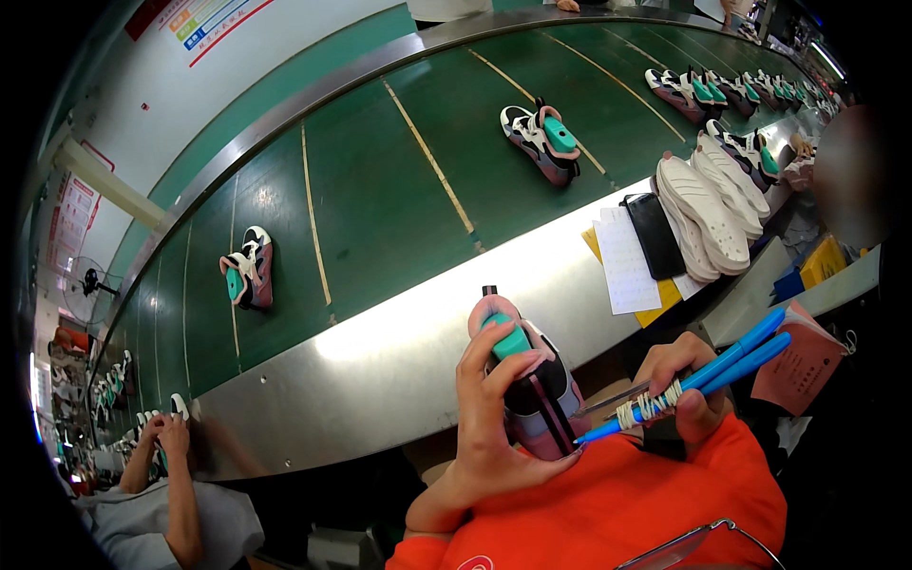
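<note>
My left hand [480, 418] grips a pink, grey and black sneaker [553, 399], its fingers over the collar and its thumb along the lower edge. A teal shoe insert [513, 344] fills the shoe's opening. Closed around a bundle of blue pens [736, 366], my right hand [692, 375] is just right of the shoe. Pale rubber bands or string [648, 407] wrap the bundle. One blue tip meets the shoe's lower end, or lies very near it. A thin metallic shaft beside the pens also points at the shoe; its kind is unclear.
Beyond a metal ledge [380, 380], a green conveyor belt [370, 190] carries sneakers [537, 142]. White soles [703, 218], a black phone-like object [654, 236] and papers [622, 261] lie on the ledge at right. Another person's hands [169, 435] work at far left.
</note>
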Demonstrator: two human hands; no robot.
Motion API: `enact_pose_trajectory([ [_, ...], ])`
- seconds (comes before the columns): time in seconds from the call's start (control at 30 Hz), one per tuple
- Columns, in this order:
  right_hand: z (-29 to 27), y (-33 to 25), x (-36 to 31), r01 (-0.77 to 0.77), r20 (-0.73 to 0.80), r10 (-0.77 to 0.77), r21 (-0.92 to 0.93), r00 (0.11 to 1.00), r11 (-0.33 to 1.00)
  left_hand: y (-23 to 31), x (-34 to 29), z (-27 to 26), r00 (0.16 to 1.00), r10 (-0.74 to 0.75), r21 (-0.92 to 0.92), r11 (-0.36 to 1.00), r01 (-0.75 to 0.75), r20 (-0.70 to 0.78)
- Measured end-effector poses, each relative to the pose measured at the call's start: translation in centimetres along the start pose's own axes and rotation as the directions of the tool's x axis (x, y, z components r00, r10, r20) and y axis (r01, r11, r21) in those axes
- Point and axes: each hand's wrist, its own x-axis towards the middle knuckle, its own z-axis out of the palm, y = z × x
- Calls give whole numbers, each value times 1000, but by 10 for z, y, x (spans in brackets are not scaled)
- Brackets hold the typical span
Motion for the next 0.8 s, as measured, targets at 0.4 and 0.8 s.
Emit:
enact_pose_trajectory([
  [0.4, 8, 6, 3, -12, 23, 12, 15, 1000, 1000, -2, -3, -7, 999, -35, -7, 999, 35, -1],
  [0.8, 7, 11, 8, 108, 124, -108, 13, 986, 994, -1, -6, -12, 998, -64, -15, 998, 64, -7],
])
